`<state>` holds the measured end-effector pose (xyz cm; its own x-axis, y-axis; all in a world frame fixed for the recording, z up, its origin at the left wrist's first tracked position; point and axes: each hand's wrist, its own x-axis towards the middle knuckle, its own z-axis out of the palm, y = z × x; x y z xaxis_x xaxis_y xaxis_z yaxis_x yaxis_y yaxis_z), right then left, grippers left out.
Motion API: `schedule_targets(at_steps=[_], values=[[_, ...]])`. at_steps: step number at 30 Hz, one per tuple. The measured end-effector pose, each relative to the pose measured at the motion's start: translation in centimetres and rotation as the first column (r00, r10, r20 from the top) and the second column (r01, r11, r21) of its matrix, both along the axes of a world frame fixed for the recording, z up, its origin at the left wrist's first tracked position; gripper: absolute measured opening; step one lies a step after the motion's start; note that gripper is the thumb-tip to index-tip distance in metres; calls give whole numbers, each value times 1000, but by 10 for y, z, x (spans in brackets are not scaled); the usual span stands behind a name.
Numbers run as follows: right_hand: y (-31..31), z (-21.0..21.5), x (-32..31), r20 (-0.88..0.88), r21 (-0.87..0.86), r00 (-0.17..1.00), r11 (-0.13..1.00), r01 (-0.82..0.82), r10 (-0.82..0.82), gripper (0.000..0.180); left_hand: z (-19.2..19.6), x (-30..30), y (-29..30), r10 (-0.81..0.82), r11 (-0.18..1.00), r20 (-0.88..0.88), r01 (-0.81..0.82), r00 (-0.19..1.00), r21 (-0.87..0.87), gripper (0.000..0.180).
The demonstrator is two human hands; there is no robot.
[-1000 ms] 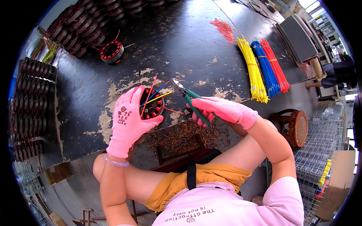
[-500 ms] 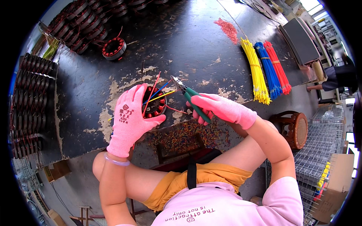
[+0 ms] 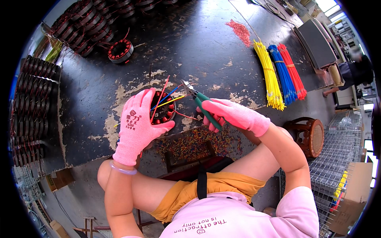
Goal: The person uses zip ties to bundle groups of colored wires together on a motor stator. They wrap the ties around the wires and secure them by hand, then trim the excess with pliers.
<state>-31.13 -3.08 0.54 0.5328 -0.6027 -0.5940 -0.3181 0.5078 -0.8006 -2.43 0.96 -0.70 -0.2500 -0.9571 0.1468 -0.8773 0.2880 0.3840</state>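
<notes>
My left hand (image 3: 137, 121), in a pink glove, wraps round the left side of a motor stator (image 3: 162, 115) near the table's front edge. The stator is a dark ring with red windings inside. Red, blue and yellow wires (image 3: 168, 102) stick out of it toward the upper right, and a thin red lead (image 3: 185, 115) runs out to its right. My right hand (image 3: 224, 113), gloved the same way, closes round the green handles of wire cutters (image 3: 202, 99). The cutters' metal jaws are spread a little, close to the ends of the wires.
Another stator (image 3: 120, 50) lies farther back, near stacked stators (image 3: 81, 27) at the far left. More stacks (image 3: 33, 111) stand at the left edge. Yellow (image 3: 268, 75), blue (image 3: 282, 73) and red wire bundles (image 3: 292, 71) lie at the right. Wire scraps (image 3: 198, 144) litter the area below the table edge.
The cutters' jaws have shifted slightly right, off the blue wire's end. My left hand and the stator hold still. A person in the background at right has moved slightly.
</notes>
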Motion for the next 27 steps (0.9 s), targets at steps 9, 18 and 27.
schedule_targets(at_steps=[9,18,27], values=[[0,1,-5,59,124,997,991,48,-56,59,-5,-3,4,192,981,139,-191,971,-21,107],[11,-1,-4,93,219,990,967,-129,111,61,1,-4,0,374,924,260,-381,890,-24,102],[9,-3,4,60,182,993,977,-109,100,61,0,-3,0,355,934,249,-355,901,-47,100]])
